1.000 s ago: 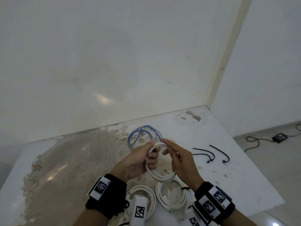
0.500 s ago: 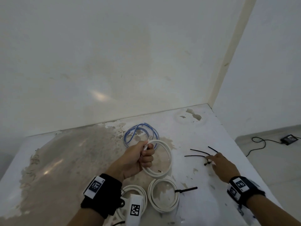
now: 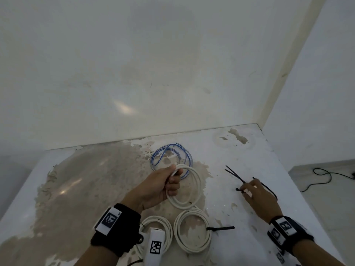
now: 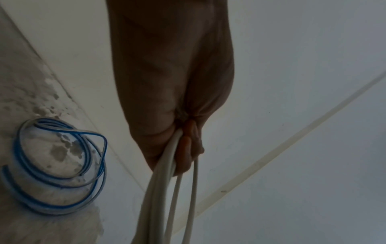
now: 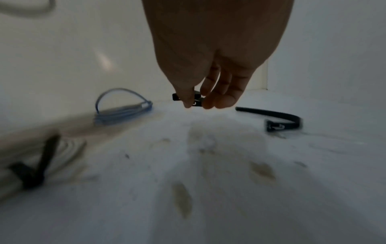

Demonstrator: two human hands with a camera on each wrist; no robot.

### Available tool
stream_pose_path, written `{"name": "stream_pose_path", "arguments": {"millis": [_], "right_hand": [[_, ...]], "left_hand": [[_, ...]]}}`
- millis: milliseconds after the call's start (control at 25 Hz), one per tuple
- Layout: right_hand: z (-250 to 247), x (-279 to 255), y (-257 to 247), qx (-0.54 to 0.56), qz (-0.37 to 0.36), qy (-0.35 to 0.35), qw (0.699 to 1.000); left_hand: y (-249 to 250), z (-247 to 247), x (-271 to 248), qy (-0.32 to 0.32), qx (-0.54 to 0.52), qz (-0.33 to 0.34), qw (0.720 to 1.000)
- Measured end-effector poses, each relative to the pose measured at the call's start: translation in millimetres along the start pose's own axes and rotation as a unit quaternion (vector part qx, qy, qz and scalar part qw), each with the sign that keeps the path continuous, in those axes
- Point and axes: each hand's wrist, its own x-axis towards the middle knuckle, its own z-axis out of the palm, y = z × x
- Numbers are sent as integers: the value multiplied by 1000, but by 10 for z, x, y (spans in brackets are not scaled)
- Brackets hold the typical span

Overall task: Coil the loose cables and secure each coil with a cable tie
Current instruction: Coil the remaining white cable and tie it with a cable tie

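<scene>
A worn white bench (image 3: 249, 237) sits in a room corner, its paint flaking to brown across the left and middle. Places below are given relative to the held coil (image 3: 189, 186), a white cable looped into a ring above the middle of the bench.

The left hand (image 3: 157, 187) grips this coil at its left edge, fingers (image 3: 172, 186) curled tight round the bundled strands, likely so the loops cannot spring apart before they are tied.

Nearer the viewer than the held coil lie two more white coils: the tied coil (image 3: 192, 233), with a black tie tail (image 3: 221, 228) sticking out to its right, and a second coil (image 3: 161, 229) partly hidden by the left wrist band, so its tie cannot be seen.

Beyond the held coil lies a blue cable (image 3: 170, 157), loosely looped and with no tie visible.

Right of the held coil, the right hand (image 3: 257, 198) reaches down to a small group of black ties. Its thumb and fingers (image 5: 211, 97) pinch the head of one tie (image 5: 197, 99), probably the one meant for the held coil. A spare tie (image 5: 279, 120) lies curved on the bench just right of that hand.
</scene>
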Motion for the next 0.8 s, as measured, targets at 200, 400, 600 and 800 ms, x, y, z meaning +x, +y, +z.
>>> {"name": "stream_pose_path", "arguments": {"millis": [200,400,600,800], "right_hand": [[-41,130,-64,-78,32,-41,996],[-24,76,-31,-120,63,-61,989],[-304,-22,-415,35,39,64,997],[-1449,-328,-1618,425,-56,-27,903]], "left_hand": [[41,21,48,3,27,15,1000],[101,24,7,13,50,40,998],[109,-115,-101,20,54,48,997],[154,-171,-152,40,132,67,988]]}}
